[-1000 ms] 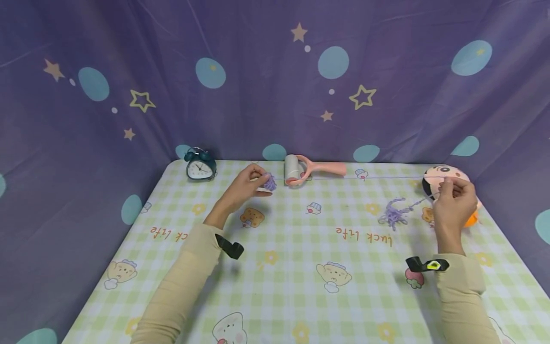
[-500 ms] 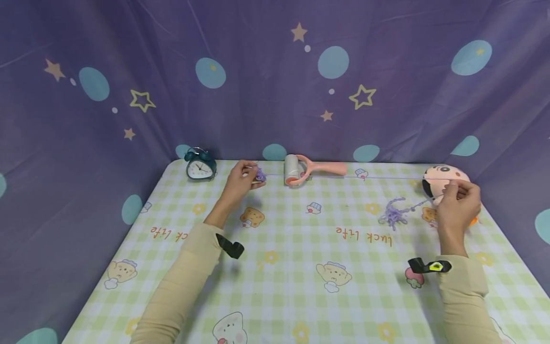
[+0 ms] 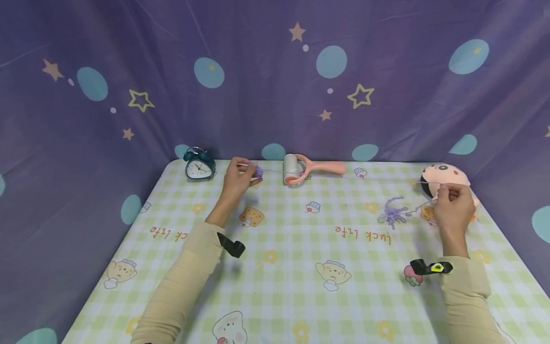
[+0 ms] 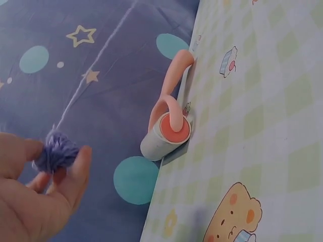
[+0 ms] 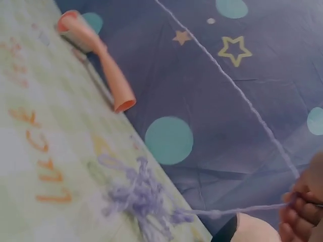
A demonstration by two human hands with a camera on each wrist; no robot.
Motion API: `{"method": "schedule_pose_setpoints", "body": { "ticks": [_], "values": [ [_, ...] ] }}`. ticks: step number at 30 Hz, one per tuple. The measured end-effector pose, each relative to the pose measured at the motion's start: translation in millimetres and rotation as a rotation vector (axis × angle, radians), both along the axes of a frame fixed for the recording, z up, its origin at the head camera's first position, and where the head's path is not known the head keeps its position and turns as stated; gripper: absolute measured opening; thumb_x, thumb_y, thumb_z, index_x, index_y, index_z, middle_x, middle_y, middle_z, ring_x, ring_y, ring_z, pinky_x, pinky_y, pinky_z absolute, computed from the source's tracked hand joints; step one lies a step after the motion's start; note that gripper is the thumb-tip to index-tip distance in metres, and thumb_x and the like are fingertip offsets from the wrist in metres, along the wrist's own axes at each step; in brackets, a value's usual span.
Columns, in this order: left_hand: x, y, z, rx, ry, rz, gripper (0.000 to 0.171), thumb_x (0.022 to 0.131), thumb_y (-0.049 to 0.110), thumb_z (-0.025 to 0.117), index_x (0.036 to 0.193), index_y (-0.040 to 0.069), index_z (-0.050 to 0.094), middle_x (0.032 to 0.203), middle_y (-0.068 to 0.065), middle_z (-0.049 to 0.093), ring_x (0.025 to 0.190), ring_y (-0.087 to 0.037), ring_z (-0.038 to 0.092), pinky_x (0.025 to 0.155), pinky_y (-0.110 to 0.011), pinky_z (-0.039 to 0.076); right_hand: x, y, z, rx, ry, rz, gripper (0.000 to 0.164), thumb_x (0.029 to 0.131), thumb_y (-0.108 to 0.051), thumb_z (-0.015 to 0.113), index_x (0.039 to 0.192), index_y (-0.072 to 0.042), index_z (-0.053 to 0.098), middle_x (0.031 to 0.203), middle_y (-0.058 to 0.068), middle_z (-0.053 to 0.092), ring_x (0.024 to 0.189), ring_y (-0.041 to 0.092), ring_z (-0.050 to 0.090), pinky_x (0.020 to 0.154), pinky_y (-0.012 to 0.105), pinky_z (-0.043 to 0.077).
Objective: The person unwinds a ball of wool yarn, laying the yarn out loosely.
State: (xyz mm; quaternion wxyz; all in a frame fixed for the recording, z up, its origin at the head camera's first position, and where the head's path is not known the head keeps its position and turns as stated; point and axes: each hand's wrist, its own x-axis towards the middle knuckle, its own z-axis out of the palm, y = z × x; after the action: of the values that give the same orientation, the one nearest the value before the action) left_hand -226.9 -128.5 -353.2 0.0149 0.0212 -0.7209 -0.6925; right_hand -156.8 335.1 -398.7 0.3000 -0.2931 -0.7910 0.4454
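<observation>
Pinching a small round purple yarn ball (image 4: 58, 153) in the left grip (image 3: 237, 181) at the desk's (image 3: 292, 272) eleven o'clock and a pale-purple yarn strand (image 5: 237, 89) in the right grip (image 3: 455, 210) at two, probably for tautness; letting a loose purple yarn tangle (image 3: 393, 215) lie nearby, perhaps for feeding freely. Seeing the ball's wraps clearly only from the left wrist; tracing the tangle's tail (image 5: 237, 209) best from the right.

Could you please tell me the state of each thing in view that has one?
Left hand, holding the yarn ball.
Right hand, pinching the yarn strand.
Yarn ball, wound up, in the air.
Yarn strand, stretched out between the hands.
Yarn heap, loose and tangled on the table.
Lint roller, lying down.
Alarm clock, standing upright.
Toy, partly hidden behind the right hand.
</observation>
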Motion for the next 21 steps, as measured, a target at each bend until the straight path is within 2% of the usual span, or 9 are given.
{"method": "schedule_pose_setpoints", "body": {
  "ticks": [2, 4, 7, 9, 11, 14, 18, 21],
  "values": [
    [0.1, 0.9, -0.1, 0.016, 0.012, -0.032, 0.031, 0.096, 0.02, 0.059, 0.118, 0.003, 0.046, 0.098, -0.01, 0.047, 0.085, -0.02, 0.064, 0.078, -0.031, 0.059, 0.4, 1.3, -2.7, 0.065, -0.087, 0.06, 0.019, 0.096, -0.026, 0.049, 0.102, -0.012, 0.061, 0.081, -0.016, 0.05, 0.069, -0.011, 0.041, 0.065, 0.009, 0.036],
    [-0.1, 1.7, -0.5, 0.025, 0.021, -0.072, 0.029, 0.094, 0.021, 0.061, 0.116, 0.004, 0.05, 0.098, -0.008, 0.046, 0.082, -0.017, 0.063, 0.078, -0.031, 0.059, 1.3, 1.4, -5.8, 0.139, -0.163, 0.125, 0.03, 0.096, -0.026, 0.049, 0.11, -0.002, 0.061, 0.087, -0.004, 0.058, 0.071, -0.007, 0.044, 0.067, 0.013, 0.036],
    [-1.0, 2.9, -1.0, 0.016, 0.034, -0.131, 0.03, 0.093, 0.02, 0.062, 0.116, 0.002, 0.056, 0.101, -0.007, 0.048, 0.083, -0.014, 0.061, 0.08, -0.03, 0.058, 2.6, -0.3, -10.5, 0.235, -0.257, 0.245, 0.035, 0.097, -0.026, 0.046, 0.113, 0.003, 0.06, 0.1, 0.016, 0.063, 0.08, 0.011, 0.054, 0.071, 0.024, 0.039],
    [-1.6, 3.5, -0.8, 0.011, 0.039, -0.169, 0.032, 0.093, 0.018, 0.062, 0.119, 0.0, 0.056, 0.105, -0.008, 0.049, 0.085, -0.014, 0.06, 0.082, -0.029, 0.058, 2.8, -2.7, -14.0, 0.295, -0.292, 0.316, 0.035, 0.098, -0.024, 0.046, 0.111, 0.005, 0.06, 0.103, 0.024, 0.063, 0.086, 0.026, 0.057, 0.073, 0.033, 0.041],
    [-1.7, 4.0, 0.0, 0.008, 0.036, -0.207, 0.034, 0.094, 0.018, 0.061, 0.122, -0.001, 0.056, 0.109, -0.009, 0.05, 0.089, -0.015, 0.06, 0.085, -0.029, 0.057, 2.7, -5.4, -17.8, 0.328, -0.315, 0.377, 0.035, 0.098, -0.023, 0.045, 0.11, 0.006, 0.059, 0.103, 0.026, 0.062, 0.09, 0.036, 0.058, 0.073, 0.04, 0.043],
    [-1.3, 4.3, 1.7, 0.031, 0.018, -0.263, 0.035, 0.098, 0.015, 0.055, 0.127, -0.003, 0.052, 0.117, -0.012, 0.05, 0.099, -0.019, 0.059, 0.089, -0.03, 0.055, 2.0, -9.0, -23.7, 0.352, -0.336, 0.433, 0.032, 0.099, -0.023, 0.046, 0.108, 0.005, 0.059, 0.101, 0.025, 0.063, 0.089, 0.037, 0.059, 0.073, 0.043, 0.045],
    [0.8, 4.3, 4.5, 0.047, -0.007, -0.327, 0.037, 0.099, 0.006, 0.047, 0.135, -0.003, 0.046, 0.124, -0.016, 0.048, 0.11, -0.025, 0.057, 0.091, -0.029, 0.054, 1.8, -13.9, -29.8, 0.377, -0.341, 0.486, 0.025, 0.098, -0.019, 0.049, 0.105, 0.003, 0.061, 0.097, 0.022, 0.064, 0.085, 0.034, 0.06, 0.067, 0.036, 0.043],
    [1.4, 4.2, 4.9, 0.024, -0.01, -0.358, 0.041, 0.097, 0.0, 0.047, 0.137, -0.002, 0.044, 0.125, -0.017, 0.048, 0.111, -0.026, 0.058, 0.092, -0.029, 0.054, 1.2, -17.0, -32.6, 0.402, -0.345, 0.513, 0.022, 0.096, -0.016, 0.051, 0.103, 0.002, 0.061, 0.094, 0.021, 0.065, 0.083, 0.033, 0.06, 0.066, 0.034, 0.041]
  ]
}}
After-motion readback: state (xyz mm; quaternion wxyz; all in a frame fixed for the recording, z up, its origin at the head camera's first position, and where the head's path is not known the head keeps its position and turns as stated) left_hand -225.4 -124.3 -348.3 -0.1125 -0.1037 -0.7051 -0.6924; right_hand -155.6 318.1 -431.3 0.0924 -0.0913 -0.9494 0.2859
